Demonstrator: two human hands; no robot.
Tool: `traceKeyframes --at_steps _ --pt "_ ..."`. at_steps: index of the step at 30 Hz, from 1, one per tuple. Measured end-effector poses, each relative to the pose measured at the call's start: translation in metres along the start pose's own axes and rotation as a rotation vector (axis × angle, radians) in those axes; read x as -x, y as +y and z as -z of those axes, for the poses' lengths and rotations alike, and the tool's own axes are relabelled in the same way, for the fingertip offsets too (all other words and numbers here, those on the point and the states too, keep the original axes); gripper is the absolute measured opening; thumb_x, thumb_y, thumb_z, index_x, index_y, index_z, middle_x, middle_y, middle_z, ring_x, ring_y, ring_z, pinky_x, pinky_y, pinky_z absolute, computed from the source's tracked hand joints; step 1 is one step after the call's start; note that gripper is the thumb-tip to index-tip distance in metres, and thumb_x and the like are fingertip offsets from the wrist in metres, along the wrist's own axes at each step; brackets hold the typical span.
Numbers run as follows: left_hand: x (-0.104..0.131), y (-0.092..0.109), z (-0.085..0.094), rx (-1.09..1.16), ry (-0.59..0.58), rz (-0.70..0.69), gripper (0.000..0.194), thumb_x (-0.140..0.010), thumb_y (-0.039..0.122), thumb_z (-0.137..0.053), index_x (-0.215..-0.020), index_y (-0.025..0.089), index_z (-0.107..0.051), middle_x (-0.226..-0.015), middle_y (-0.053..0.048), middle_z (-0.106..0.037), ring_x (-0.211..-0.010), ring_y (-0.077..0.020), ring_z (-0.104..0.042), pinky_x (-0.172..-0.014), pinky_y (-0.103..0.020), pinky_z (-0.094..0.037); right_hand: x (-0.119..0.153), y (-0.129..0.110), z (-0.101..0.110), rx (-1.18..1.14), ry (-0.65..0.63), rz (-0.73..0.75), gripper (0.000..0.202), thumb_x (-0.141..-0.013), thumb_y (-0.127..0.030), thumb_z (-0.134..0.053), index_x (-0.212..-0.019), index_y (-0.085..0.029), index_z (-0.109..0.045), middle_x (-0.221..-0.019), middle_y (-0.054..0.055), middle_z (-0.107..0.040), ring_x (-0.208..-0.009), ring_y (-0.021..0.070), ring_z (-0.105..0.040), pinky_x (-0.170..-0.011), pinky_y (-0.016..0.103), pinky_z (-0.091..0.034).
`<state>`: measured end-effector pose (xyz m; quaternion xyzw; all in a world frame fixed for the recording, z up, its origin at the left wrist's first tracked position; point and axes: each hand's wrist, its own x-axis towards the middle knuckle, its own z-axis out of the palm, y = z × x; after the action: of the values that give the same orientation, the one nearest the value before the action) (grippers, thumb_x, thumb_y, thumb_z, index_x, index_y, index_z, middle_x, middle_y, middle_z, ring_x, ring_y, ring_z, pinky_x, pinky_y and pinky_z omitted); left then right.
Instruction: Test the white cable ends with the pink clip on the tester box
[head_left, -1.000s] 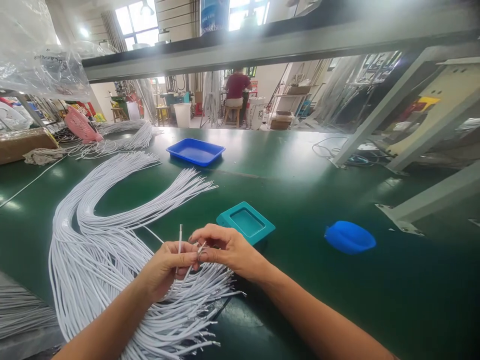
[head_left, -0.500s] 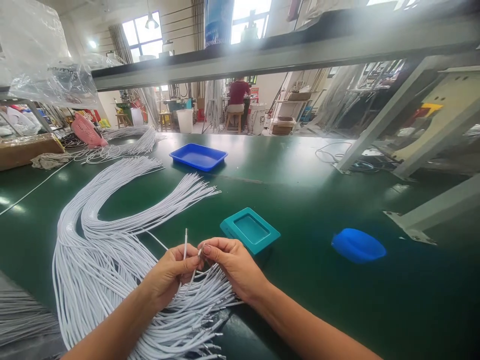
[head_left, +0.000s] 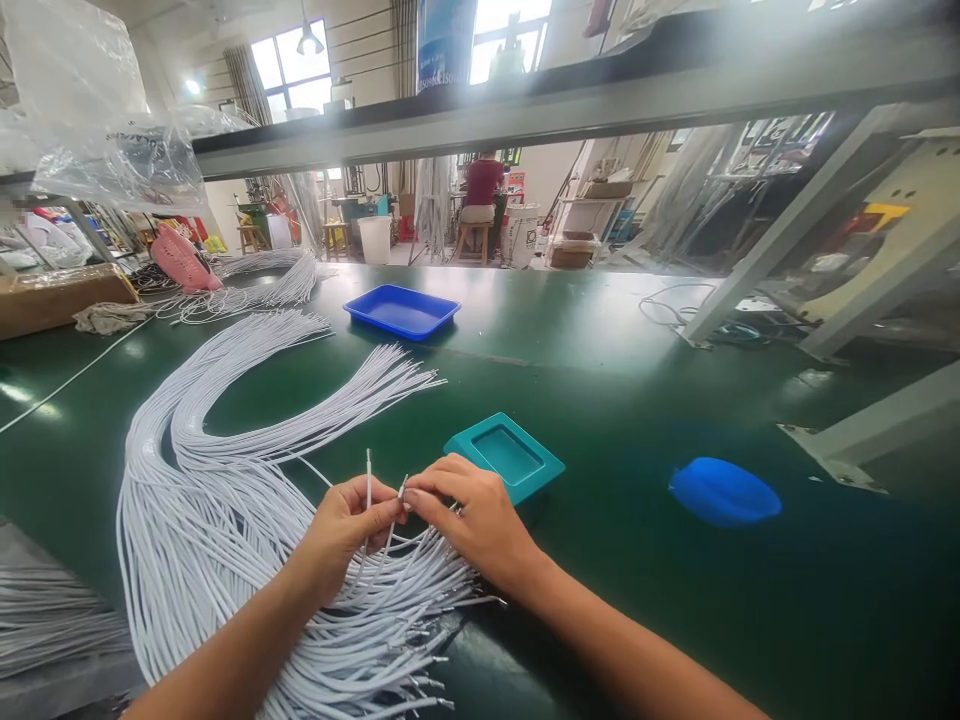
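Observation:
A white cable (head_left: 368, 485) stands upright between the fingers of my left hand (head_left: 330, 535), its thin stripped tip pointing up. The thumb and forefinger of that hand also pinch a second white cable near its end. My right hand (head_left: 484, 520) is closed at the same spot, its thumb and fingertips on the second cable's metal-looking tip (head_left: 403, 487). Fine detail between the fingertips is hidden. Beneath both hands lies a large bundle of white cables (head_left: 217, 530), many with bare ends toward the lower middle. Just beyond my right hand sits a teal plastic tray (head_left: 546, 467).
A blue tray (head_left: 401, 325) lies farther back on the green table (head_left: 600, 400). To the right are a blue bowl-like object (head_left: 724, 492) and white metal supports (head_left: 757, 240). At left are a pink basket (head_left: 182, 260) and a cardboard box (head_left: 60, 300). A person (head_left: 480, 190) sits far behind.
The view has shifted slightly, moving the scene a little to the right. My right hand's knuckles are raised a little and its fingers are straighter; both hands stay together at the cable end.

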<state>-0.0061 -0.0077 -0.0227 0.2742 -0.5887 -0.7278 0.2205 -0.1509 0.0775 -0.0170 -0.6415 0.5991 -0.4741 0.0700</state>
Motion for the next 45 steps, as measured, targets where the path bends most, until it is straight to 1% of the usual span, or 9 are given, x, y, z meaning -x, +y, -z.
traceKeyframes --at_steps 5,7,12,17,20,24,38,41,45 --pt "0.0 0.0 -0.001 -0.028 -0.001 0.003 0.024 -0.066 0.033 -0.069 -0.067 0.013 -0.057 -0.061 -0.001 -0.056 -0.045 -0.0056 -0.037 -0.044 -0.021 -0.022 -0.005 -0.001 0.002 -0.339 -0.118 -0.33 0.02 -0.08 -0.027 -0.051 -0.074 -0.015 -0.065 -0.071 0.003 -0.065 -0.066 0.0129 -0.058 -0.06 0.024 -0.045" --pt "0.0 0.0 0.0 0.017 -0.014 0.04 0.022 -0.067 0.032 -0.068 -0.069 0.013 -0.058 -0.061 0.0 -0.055 -0.045 -0.0049 -0.036 -0.044 -0.021 -0.021 0.0 0.002 -0.003 -0.246 -0.056 -0.249 0.017 -0.08 -0.024 -0.051 -0.074 -0.016 -0.064 -0.071 0.003 -0.064 -0.066 0.0131 -0.057 -0.06 0.024 -0.044" --pt "-0.003 -0.003 0.007 0.179 -0.058 0.171 0.033 -0.069 0.024 -0.066 -0.1 0.016 -0.06 -0.065 0.001 -0.053 -0.045 -0.0031 -0.031 -0.045 -0.02 -0.02 0.007 0.012 -0.009 0.346 0.006 0.335 0.025 -0.085 -0.016 -0.042 -0.068 -0.017 -0.06 -0.066 0.005 -0.059 -0.072 0.0163 -0.051 -0.072 0.031 -0.041" --pt "-0.005 -0.006 0.011 0.165 0.013 0.206 0.035 -0.065 0.02 -0.069 -0.096 0.016 -0.055 -0.063 0.001 -0.056 -0.043 -0.004 -0.035 -0.044 -0.02 -0.021 -0.003 0.023 0.005 0.587 -0.157 0.232 0.018 -0.082 -0.018 -0.052 -0.099 -0.015 -0.056 -0.092 0.009 -0.063 -0.093 0.0209 -0.052 -0.09 0.039 -0.035" --pt "-0.006 -0.006 0.01 0.155 0.041 0.245 0.035 -0.064 0.019 -0.069 -0.092 0.017 -0.049 -0.061 0.001 -0.056 -0.043 -0.0045 -0.037 -0.044 -0.019 -0.023 -0.005 0.029 0.008 0.686 -0.364 0.255 0.019 -0.083 -0.008 -0.046 -0.095 -0.015 -0.058 -0.087 0.008 -0.064 -0.088 0.0194 -0.056 -0.099 0.045 -0.023" --pt "-0.007 -0.008 0.009 0.159 0.025 0.278 0.037 -0.064 0.018 -0.068 -0.092 0.018 -0.045 -0.062 0.002 -0.056 -0.043 -0.0042 -0.038 -0.043 -0.018 -0.021 -0.004 0.03 0.005 0.688 -0.424 0.234 0.019 -0.083 -0.006 -0.045 -0.09 -0.015 -0.06 -0.082 0.006 -0.065 -0.082 0.017 -0.057 -0.099 0.04 -0.022" --pt "-0.013 -0.014 0.005 0.143 -0.013 0.372 0.031 -0.066 0.011 -0.063 -0.089 0.015 -0.042 -0.06 0.0 -0.057 -0.043 -0.0037 -0.037 -0.041 -0.016 -0.022 -0.007 0.033 0.002 0.688 -0.369 0.243 0.017 -0.085 -0.015 -0.046 -0.076 -0.014 -0.06 -0.073 0.005 -0.064 -0.073 0.016 -0.052 -0.087 0.031 -0.034" --pt "-0.015 -0.014 0.007 0.165 -0.018 0.379 0.032 -0.066 0.011 -0.063 -0.09 0.015 -0.042 -0.062 -0.001 -0.057 -0.042 -0.0034 -0.037 -0.041 -0.016 -0.022 -0.008 0.036 0.009 0.711 -0.3 0.235 0.019 -0.082 -0.027 -0.053 -0.098 -0.018 -0.059 -0.1 0.007 -0.063 -0.1 0.022 -0.049 -0.098 0.04 -0.025" --pt "-0.014 -0.012 0.008 0.168 0.004 0.412 0.033 -0.067 0.011 -0.064 -0.091 0.016 -0.042 -0.061 0.0 -0.055 -0.042 -0.0031 -0.037 -0.042 -0.015 -0.024 -0.008 0.041 0.015 0.892 -0.046 -0.005 0.042 -0.086 -0.035 -0.045 -0.125 -0.022 -0.043 -0.131 0.01 -0.043 -0.124 0.0333 -0.025 -0.098 0.057 -0.013"
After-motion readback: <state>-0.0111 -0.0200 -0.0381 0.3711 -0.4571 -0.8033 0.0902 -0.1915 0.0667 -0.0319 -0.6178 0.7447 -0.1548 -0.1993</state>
